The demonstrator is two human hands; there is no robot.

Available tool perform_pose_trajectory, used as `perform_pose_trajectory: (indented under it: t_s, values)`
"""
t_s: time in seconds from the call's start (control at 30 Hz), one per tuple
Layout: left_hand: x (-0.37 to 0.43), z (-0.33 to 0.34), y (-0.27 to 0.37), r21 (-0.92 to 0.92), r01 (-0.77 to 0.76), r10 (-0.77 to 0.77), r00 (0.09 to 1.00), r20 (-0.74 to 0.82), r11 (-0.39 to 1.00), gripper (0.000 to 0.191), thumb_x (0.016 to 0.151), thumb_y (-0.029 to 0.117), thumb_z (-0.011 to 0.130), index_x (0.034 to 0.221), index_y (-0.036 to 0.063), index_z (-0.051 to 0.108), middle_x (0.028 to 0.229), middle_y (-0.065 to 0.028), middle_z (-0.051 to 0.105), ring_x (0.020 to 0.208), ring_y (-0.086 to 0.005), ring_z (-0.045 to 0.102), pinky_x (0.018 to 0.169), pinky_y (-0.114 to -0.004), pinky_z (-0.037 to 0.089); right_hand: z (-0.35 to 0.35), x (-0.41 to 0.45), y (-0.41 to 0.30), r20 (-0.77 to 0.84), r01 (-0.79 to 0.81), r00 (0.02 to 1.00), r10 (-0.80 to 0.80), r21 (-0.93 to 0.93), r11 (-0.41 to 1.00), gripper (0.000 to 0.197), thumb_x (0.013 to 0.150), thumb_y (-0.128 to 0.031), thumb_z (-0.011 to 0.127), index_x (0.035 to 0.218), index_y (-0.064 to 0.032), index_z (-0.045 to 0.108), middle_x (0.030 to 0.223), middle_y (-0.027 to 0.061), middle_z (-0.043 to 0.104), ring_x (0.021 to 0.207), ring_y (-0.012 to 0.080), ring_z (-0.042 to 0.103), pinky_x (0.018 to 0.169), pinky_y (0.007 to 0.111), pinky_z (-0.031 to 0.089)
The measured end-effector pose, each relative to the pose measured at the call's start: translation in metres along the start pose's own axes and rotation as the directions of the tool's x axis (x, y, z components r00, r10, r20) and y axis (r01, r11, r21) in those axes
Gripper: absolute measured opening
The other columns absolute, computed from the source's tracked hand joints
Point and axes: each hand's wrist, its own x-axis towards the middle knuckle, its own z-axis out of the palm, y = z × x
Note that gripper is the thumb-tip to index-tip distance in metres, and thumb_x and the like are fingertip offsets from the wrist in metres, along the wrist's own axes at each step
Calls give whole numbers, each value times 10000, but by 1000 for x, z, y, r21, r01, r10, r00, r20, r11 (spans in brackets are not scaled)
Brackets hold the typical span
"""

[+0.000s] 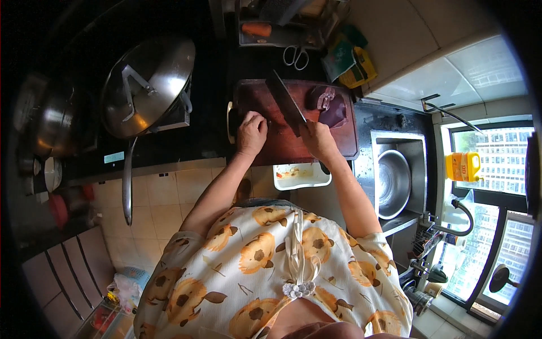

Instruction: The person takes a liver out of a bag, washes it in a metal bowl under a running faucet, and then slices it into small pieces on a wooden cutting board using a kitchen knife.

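My right hand grips the handle of a cleaver. Its dark broad blade points up and left across a reddish-brown cutting board. On the board's right part lies a dark purple-red piece of raw meat, which looks like liver, with a paler glossy part on top. At the board's left edge, my left hand has curled fingers; whether something small sits between them is hidden. Beside that hand shows the pale rim of a dish, its inside in shadow.
Scissors lie behind the board, near a rack holding a carrot and some packets. A lidded wok stands left, its handle jutting past the counter edge. Below the board is a white scrap bin. Right, a sink holds a metal basin.
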Motion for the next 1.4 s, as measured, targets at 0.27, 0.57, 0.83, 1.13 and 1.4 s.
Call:
perform_pose_trajectory:
  t_s: [0.27, 0.57, 0.83, 1.13, 1.4]
  values:
    - [8, -22, 9, -220, 61, -111, 969, -220, 974, 137, 850, 99, 662, 980, 55, 658, 962, -64, 609, 829, -185, 605, 685, -278, 496, -8, -22, 0, -9, -107, 994, 112, 220, 969, 250, 873, -237, 581, 879, 13, 596, 697, 261, 600, 708, 429, 620, 608, 444, 490]
    - [101, -28, 68, -151, -272, 308, 742, 596, 950, 172, 714, 80, 699, 873, 17, 678, 817, -116, 643, 704, -255, 636, 656, -343, 507, 2, -36, 10, 46, 191, 981, -190, -422, 886, 404, 832, -210, 588, 1210, -74, 536, 840, 117, 663, 772, 261, 669, 631, 360, 538]
    - [107, 44, 29, -20, -349, 273, 694, 667, 937, 137, 724, 30, 611, 843, 24, 678, 833, -160, 670, 833, -342, 646, 750, -417, 522, 3, -44, 11, -12, 235, 964, -265, -422, 876, 292, 816, -214, 601, 1084, -98, 596, 793, 115, 662, 745, 264, 673, 633, 366, 540]
    - [92, -41, 27, -36, -129, 130, 991, 27, 991, 86, 833, 105, 653, 894, 46, 659, 815, -85, 647, 606, -203, 588, 566, -295, 470, -27, -58, -5, 3, -217, 975, 222, 233, 948, 199, 890, -188, 531, 862, -3, 598, 749, 254, 604, 772, 452, 589, 669, 502, 463]
    - [-5, -8, -2, 33, -72, 74, 996, -50, 997, 132, 823, 102, 672, 938, 39, 657, 1003, -76, 614, 743, -245, 624, 648, -323, 508, 6, -61, 0, 172, -215, 969, 177, 233, 949, 220, 886, -194, 507, 855, 8, 588, 768, 283, 604, 782, 464, 593, 699, 519, 472]
